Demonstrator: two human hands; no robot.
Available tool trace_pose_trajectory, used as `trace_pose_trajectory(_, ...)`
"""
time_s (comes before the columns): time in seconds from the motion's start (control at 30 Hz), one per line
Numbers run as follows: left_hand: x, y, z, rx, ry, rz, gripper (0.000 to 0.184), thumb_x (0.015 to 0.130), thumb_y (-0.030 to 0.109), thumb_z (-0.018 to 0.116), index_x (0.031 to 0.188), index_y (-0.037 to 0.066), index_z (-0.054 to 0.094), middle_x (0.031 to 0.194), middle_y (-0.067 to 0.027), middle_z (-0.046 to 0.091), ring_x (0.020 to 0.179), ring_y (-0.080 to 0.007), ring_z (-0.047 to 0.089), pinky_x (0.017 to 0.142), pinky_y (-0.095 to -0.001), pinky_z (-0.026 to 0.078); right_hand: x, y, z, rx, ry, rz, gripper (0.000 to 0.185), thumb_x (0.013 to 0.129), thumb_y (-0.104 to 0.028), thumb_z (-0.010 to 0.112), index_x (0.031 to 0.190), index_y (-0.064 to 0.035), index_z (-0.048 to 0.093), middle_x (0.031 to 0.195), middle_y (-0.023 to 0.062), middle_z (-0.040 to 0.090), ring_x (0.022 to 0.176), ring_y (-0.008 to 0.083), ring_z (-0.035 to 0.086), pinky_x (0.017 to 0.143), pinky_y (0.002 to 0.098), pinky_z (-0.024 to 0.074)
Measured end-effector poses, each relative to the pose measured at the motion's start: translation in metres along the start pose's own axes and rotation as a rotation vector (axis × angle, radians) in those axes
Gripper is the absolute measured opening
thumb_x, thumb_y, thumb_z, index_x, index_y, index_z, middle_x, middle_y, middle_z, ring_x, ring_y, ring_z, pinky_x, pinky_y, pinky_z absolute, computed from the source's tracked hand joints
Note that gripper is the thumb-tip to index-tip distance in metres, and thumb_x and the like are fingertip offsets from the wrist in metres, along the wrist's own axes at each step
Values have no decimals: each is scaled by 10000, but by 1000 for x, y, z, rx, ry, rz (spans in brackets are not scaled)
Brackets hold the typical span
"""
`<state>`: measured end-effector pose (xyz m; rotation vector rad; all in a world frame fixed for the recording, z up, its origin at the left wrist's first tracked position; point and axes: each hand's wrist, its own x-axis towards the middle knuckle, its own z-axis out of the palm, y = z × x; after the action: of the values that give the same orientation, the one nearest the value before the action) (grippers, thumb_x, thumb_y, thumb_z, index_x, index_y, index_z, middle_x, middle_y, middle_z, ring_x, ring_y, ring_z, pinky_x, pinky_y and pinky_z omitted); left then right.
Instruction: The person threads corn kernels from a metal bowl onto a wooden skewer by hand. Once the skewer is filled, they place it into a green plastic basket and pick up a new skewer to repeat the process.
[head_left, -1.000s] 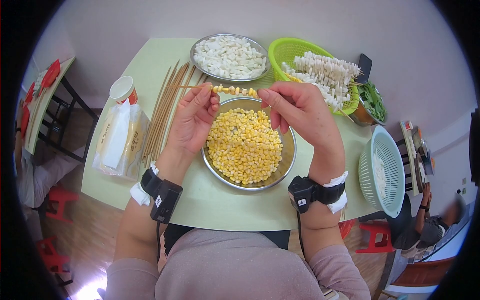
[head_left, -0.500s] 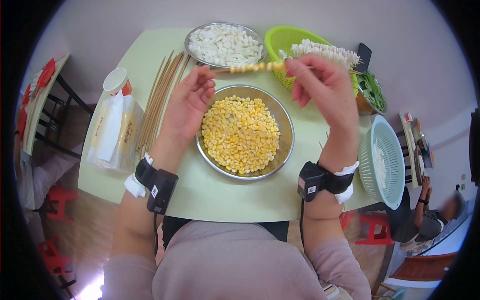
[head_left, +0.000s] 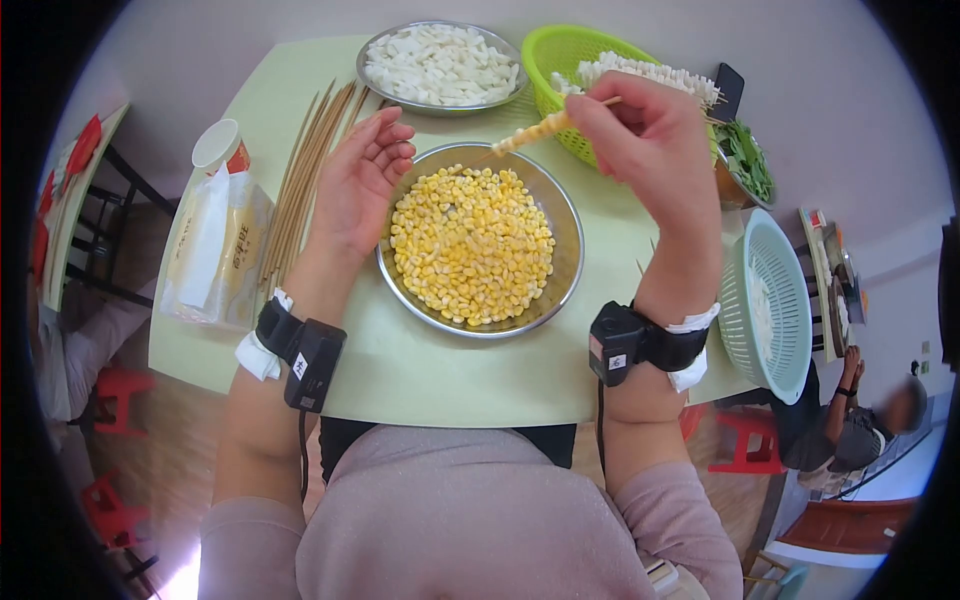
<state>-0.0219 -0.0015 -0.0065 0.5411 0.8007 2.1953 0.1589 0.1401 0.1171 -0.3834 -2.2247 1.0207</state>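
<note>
My right hand (head_left: pixel 645 130) pinches a thin skewer threaded with corn kernels (head_left: pixel 532 133), held slantwise over the upper right rim of a metal bowl. Its bare end points down and left above the bowl. Loose yellow kernels (head_left: pixel 472 245) lie in this metal bowl (head_left: pixel 568 262). At the bowl's upper left, my left hand (head_left: pixel 365 175) is open, palm turned toward the bowl, with its fingers slightly curled and nothing in them. Beside it on the left lie several bare wooden skewers (head_left: pixel 310 180).
A metal plate of white pieces (head_left: pixel 440 65), a green basket (head_left: pixel 545 60) with loaded white skewers, a phone (head_left: pixel 728 92) and a bowl of greens (head_left: pixel 745 170) stand behind. Pale-blue colander (head_left: pixel 785 330) at right; tissue pack (head_left: pixel 220 250) and paper cup (head_left: pixel 220 147) at left. A person (head_left: pixel 850 430) sits far right.
My left hand has let go of the skewer's bare end and opened. My right hand has moved right and up with the corn skewer, which now tilts down to the left.
</note>
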Motion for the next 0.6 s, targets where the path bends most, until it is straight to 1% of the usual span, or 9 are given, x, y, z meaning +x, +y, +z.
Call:
trace_pose_trajectory(0.03, 0, 0, 0, -1, 1, -1, 310, 890, 192, 474, 1121, -16, 492, 937, -77, 571, 811, -141, 552, 740, -247, 461, 0, -1, 4, -29, -26, 5, 140, 725, -106, 601, 677, 25, 584, 502, -4, 494, 469, 28, 398, 426, 204, 301)
trace_pose_trajectory(0.13, -1, 1, 3, 26, 4, -5, 307, 890, 194, 476, 1116, -13, 496, 923, -69, 568, 804, -134, 548, 737, -239, 455, 1, 4, 13, -16, -59, -43, 142, 712, -109, 589, 675, 28, 581, 497, 13, 487, 467, 42, 407, 431, 211, 313)
trace_pose_trajectory(0.23, -2, 1, 5, 57, 15, -7, 305, 886, 193, 482, 1112, -11, 498, 902, -63, 565, 798, -126, 541, 733, -234, 452, 2, 5, 14, -63, -105, 2, 144, 703, -112, 584, 676, 29, 580, 500, 21, 488, 471, 55, 419, 437, 220, 326)
trace_pose_trajectory(0.6, -3, 3, 7, 94, -7, -19, 293, 870, 167, 497, 1104, -9, 501, 895, -64, 561, 801, -124, 535, 723, -228, 452, 5, 12, 18, -84, -138, 27, 158, 704, -131, 581, 672, 24, 584, 484, 27, 473, 464, 64, 424, 440, 224, 335)
